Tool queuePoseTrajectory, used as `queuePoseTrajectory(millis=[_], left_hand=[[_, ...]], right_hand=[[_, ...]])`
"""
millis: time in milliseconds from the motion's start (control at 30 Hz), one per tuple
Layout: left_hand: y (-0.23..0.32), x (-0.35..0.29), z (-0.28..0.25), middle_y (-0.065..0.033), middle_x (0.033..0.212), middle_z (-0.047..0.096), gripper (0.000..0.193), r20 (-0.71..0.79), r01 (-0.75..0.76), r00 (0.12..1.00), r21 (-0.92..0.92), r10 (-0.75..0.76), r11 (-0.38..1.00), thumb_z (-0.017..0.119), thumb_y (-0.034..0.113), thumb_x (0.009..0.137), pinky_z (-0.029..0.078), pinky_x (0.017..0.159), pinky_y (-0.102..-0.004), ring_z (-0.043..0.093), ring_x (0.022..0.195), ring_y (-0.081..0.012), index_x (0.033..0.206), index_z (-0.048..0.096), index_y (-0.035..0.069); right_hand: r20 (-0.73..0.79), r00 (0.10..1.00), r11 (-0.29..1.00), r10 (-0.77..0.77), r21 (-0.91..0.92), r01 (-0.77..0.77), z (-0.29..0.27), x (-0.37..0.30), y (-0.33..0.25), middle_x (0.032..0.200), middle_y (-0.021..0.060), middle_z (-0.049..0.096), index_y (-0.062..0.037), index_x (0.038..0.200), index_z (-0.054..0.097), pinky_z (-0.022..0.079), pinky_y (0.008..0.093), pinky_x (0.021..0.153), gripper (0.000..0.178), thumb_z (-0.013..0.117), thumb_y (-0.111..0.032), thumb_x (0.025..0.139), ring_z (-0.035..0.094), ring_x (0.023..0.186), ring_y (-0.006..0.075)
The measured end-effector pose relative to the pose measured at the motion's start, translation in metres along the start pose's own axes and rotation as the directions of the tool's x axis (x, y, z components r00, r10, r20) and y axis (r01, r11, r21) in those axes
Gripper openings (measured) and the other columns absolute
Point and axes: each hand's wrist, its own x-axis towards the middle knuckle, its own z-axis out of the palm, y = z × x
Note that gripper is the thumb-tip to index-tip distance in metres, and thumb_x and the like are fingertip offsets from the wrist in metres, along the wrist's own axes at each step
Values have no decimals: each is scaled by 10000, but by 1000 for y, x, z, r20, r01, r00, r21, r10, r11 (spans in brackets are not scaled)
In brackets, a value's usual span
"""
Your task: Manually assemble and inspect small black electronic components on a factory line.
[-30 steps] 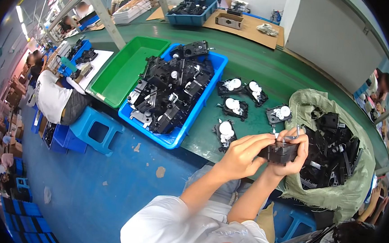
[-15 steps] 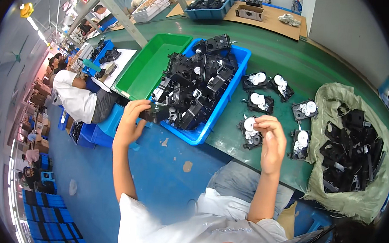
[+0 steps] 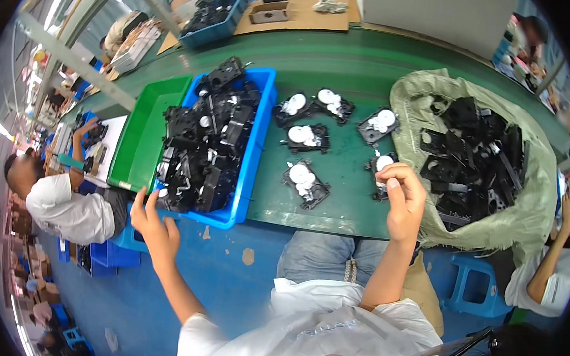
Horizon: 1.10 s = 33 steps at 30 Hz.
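Observation:
My left hand [image 3: 157, 228] is at the near left corner of a blue bin [image 3: 239, 194], fingers apart and holding nothing. The bin is heaped with black plastic mechanism parts [image 3: 186, 128]. My right hand [image 3: 403, 203] is bent loosely over a black gear assembly [image 3: 382, 164] with white gears, partly hiding it; whether the fingertips touch it I cannot tell. Several similar assemblies lie on the green table, among them one nearest me [image 3: 306, 183], one in the middle [image 3: 306, 137] and one beside the sack [image 3: 378, 125].
A green tray [image 3: 144, 132] stands left of the bin. On the right is a woven sack [image 3: 410, 94] full of black parts. At the back are another blue bin [image 3: 226, 25] and cardboard [image 3: 309, 22]. A person [image 3: 72, 203] sits at left; a blue stool [image 3: 475, 287] stands at right.
My left hand has let go of a black part at the bin's near corner. My right hand has shifted right, from the nearest gear assembly to another. The view has turned right.

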Motion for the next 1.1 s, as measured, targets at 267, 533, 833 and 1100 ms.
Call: queuePoseTrajectory(millis=[267,533,833,1100], left_hand=[[197,46,40,-106,918,654,207,126,-87,967,-654,221,751,618,21,728,463,800,-367,586,834,-294,930,656,42],[312,163,152,-143,954,693,281,244,-355,764,-615,598,704,605,96,762,508,783,-399,642,865,-341,1017,665,-6],[425,205,232,-160,946,719,319,740,-515,352,-359,573,779,625,220,748,530,720,-422,653,797,-350,959,724,3],[413,230,248,-72,761,681,334,801,-363,214,-466,559,807,696,270,791,503,633,-343,566,629,-233,891,713,-48]], right_hand=[[-236,969,938,-77,-345,-9,-45,2,-9,869,74,629,10,894,625,450,273,708,111,527,-6,845,539,747,169],[-251,962,900,-105,-435,-15,-67,-7,-27,862,83,632,12,897,631,457,281,708,109,542,-3,835,541,730,179],[-292,938,890,-188,-454,37,-91,-21,-45,870,82,634,20,899,629,460,279,701,103,550,9,832,543,730,182],[-406,884,862,-231,-506,-7,-114,-34,-61,866,68,629,16,876,626,439,265,698,96,540,-5,839,526,734,164]])
